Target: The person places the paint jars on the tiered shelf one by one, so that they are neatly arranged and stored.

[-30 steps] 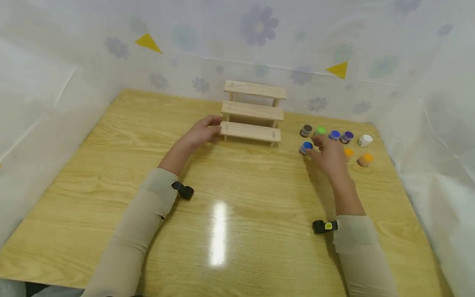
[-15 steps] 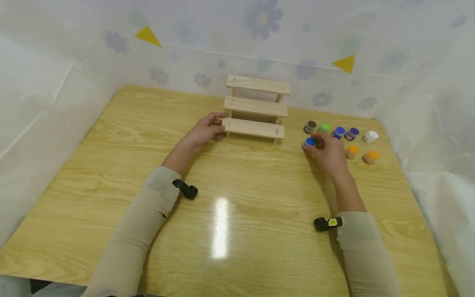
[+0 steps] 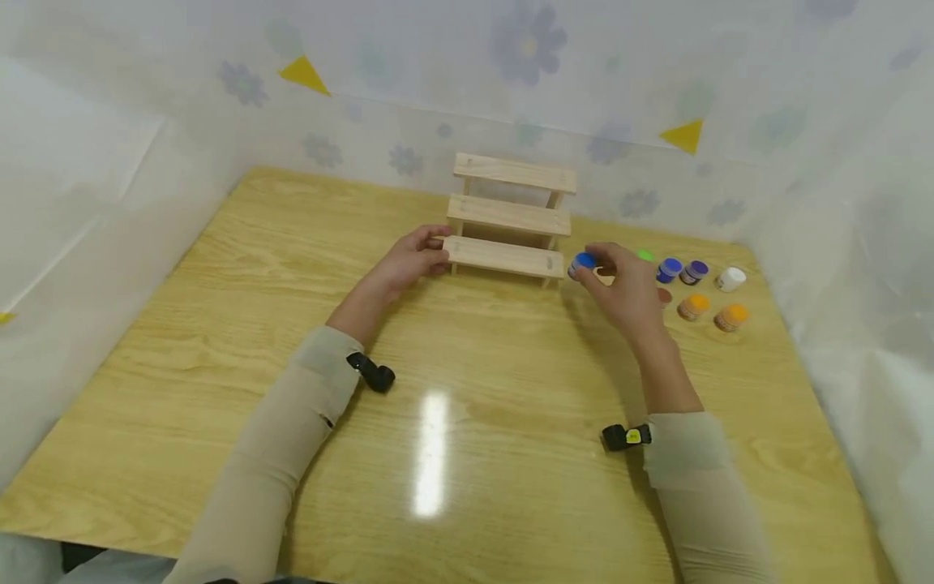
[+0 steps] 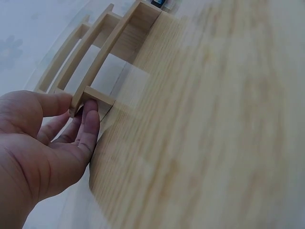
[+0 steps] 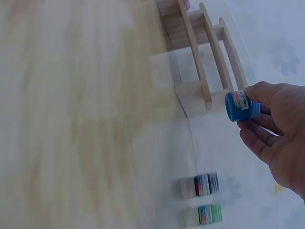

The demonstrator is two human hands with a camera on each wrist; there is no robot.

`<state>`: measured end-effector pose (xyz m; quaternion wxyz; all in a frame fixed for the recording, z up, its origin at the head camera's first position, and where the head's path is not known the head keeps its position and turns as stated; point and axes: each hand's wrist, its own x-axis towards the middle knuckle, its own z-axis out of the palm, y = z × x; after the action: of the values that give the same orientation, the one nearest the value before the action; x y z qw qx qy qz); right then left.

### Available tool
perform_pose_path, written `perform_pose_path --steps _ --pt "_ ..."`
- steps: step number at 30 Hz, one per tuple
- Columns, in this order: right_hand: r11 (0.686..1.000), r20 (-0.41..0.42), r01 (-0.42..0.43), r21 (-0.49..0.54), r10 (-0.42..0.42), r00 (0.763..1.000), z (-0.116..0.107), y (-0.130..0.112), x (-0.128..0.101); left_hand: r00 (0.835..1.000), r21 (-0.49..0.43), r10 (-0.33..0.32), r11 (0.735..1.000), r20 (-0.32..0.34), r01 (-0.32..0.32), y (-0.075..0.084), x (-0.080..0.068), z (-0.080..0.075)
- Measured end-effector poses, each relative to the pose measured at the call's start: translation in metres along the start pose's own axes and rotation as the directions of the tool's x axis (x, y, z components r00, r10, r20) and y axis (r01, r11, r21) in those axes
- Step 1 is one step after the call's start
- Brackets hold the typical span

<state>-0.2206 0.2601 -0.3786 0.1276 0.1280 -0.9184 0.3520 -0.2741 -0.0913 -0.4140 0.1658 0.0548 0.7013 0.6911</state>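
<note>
A three-step wooden display stand (image 3: 503,255) stands at the back of the table. My left hand (image 3: 407,264) holds the left end of its lowest step. In the left wrist view, the thumb (image 4: 56,103) lies against the step's edge and the fingers curl round the end by the support. My right hand (image 3: 629,296) pinches a small paint jar with a blue lid (image 3: 581,264) between thumb and fingers, just right of the lowest step. The right wrist view shows that blue paint jar (image 5: 238,106) lifted, its label partly visible.
Right of the stand are a green jar (image 3: 644,255), blue jar (image 3: 668,270), purple jar (image 3: 694,272), white jar (image 3: 731,280), two orange jars (image 3: 693,307) and a half-hidden brownish one (image 3: 665,298). A black-labelled jar (image 5: 205,184) shows in the right wrist view. Flowered sheeting (image 3: 409,158) hangs behind.
My right hand has taken hold of the blue-lidded paint jar, lifted it and carried it left towards the stand. The left hand stays at the stand's lowest step.
</note>
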Motion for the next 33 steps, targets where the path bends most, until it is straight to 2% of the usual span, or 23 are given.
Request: perform_pose_path --steps 5,13,17,24,28,33 --pt "0.995 -0.045 0.081 0.064 -0.078 0.996 0.014 -0.018 0.013 1.000 -0.019 0.017 1.000 0.019 -0.017 -0.004 0.005 0.003" --pt "0.985 0.010 0.130 0.112 -0.132 0.991 0.030 -0.049 0.049 1.000 -0.016 0.018 1.000 0.015 -0.018 -0.005 0.008 0.007" --pt "0.979 0.019 0.162 0.121 -0.166 0.986 0.036 -0.064 0.072 1.000 -0.012 0.027 1.000 0.011 -0.027 -0.005 0.008 0.007" --pt "0.961 0.013 0.223 0.166 -0.228 0.974 0.052 -0.082 0.109 1.000 -0.007 0.006 1.000 -0.001 -0.006 -0.008 0.008 0.008" --pt "0.962 0.036 0.222 0.160 -0.230 0.973 0.055 -0.087 0.128 1.000 0.003 0.023 1.000 0.004 -0.023 -0.011 0.011 0.011" --pt "0.975 0.116 0.181 0.129 -0.196 0.974 0.056 -0.089 0.148 0.999 -0.001 0.043 0.999 0.026 -0.043 -0.017 0.016 0.015"
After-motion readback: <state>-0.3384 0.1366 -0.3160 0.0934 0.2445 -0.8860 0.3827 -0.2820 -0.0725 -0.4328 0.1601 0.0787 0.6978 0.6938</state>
